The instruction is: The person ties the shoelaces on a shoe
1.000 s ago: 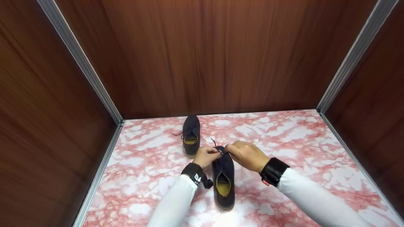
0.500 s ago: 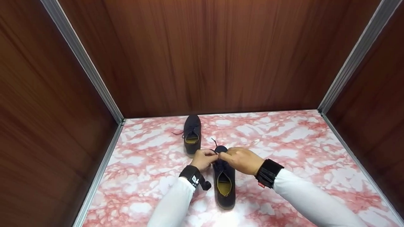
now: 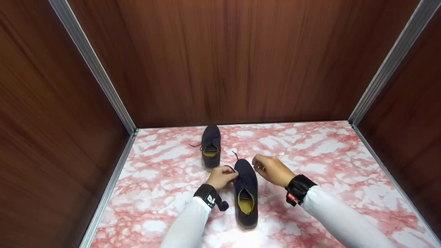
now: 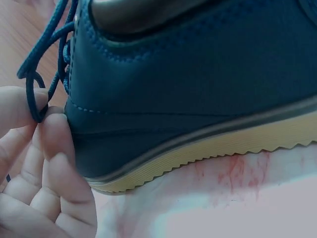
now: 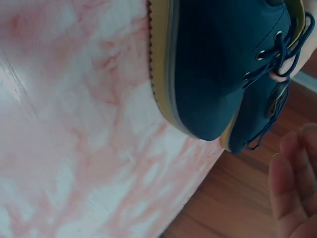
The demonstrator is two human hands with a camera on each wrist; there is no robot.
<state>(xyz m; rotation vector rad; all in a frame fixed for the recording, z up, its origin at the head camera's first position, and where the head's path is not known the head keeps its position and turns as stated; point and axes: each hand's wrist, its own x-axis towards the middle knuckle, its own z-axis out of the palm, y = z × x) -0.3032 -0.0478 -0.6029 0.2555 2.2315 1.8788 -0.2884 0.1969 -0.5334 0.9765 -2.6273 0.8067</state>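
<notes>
A dark navy lace-up shoe [image 3: 245, 166] with a yellow lining stands on the marbled surface, toe pointing away. Beside its left side, my left hand [image 3: 221, 176] pinches a loop of its shoelace [image 4: 30, 94] between thumb and forefinger, as the left wrist view shows. One loose lace end sticks out past the toe. To the right of the toe is my right hand [image 3: 274, 169], apart from the shoe, its fingers loosely bent and holding nothing. In the right wrist view, its fingertips [image 5: 283, 171] show at the lower right.
A matching shoe [image 3: 211, 132] stands farther back on the left, near the rear panel, with a lace trailing leftwards. Brown wood-grain panels [image 3: 220, 69] with grey metal corner strips [image 3: 100, 75] enclose the red-and-white marbled surface [image 3: 320, 151] at the back and sides.
Both hands were together over the laces. My right hand has let go of the lace and moved off to the right. My left hand has shifted slightly left, still pinching the lace.
</notes>
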